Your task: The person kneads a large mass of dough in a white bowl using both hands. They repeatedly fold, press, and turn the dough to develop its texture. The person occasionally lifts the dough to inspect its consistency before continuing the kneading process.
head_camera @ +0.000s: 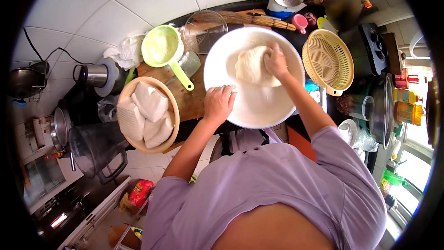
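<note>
A large white basin point(262, 111) stands in front of me, with a pale lump of dough point(250, 65) in its far half. My right hand point(276, 62) grips the dough's right side, and some fingers are hidden against it. At the near left, my left hand point(218, 103) holds the basin's rim, with its fingertips over the inside edge. Left of that hand is a beige bowl point(176, 111) of folded white pieces point(151, 102) that look like tofu or cloth; I cannot tell which.
A green strainer point(160, 46) rests left of the basin on a wooden board point(194, 102). Beyond it lie a round clear lid point(205, 31) and a straw whisk point(242, 18). A yellow plastic colander point(327, 61) sits close on the right. A dark transparent jug point(93, 149) is at far left.
</note>
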`<control>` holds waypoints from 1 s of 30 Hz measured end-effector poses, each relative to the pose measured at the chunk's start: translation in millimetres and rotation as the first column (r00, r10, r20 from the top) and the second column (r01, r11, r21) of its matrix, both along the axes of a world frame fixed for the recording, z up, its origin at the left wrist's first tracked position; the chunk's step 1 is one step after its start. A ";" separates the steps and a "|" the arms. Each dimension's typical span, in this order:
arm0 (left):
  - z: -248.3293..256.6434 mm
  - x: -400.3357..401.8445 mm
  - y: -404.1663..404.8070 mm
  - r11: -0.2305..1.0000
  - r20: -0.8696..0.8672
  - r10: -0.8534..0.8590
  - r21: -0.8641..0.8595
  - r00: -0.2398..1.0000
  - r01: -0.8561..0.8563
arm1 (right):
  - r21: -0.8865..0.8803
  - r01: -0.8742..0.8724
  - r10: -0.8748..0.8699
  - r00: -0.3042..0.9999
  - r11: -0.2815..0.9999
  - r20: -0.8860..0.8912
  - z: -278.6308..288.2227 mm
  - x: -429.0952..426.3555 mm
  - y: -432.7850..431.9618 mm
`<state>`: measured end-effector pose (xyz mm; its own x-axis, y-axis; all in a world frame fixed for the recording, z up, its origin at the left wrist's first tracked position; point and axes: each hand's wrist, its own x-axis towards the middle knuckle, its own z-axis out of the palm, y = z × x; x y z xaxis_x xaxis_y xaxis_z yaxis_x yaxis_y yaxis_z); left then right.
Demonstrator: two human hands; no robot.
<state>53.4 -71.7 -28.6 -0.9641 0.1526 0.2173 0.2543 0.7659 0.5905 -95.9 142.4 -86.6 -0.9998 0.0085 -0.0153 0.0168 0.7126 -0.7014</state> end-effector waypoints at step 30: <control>-6.1 -0.1 20.3 0.978 -0.103 0.198 -0.040 0.975 -0.203 | 0.428 -0.478 0.322 0.864 0.767 0.387 22.7 23.7 9.7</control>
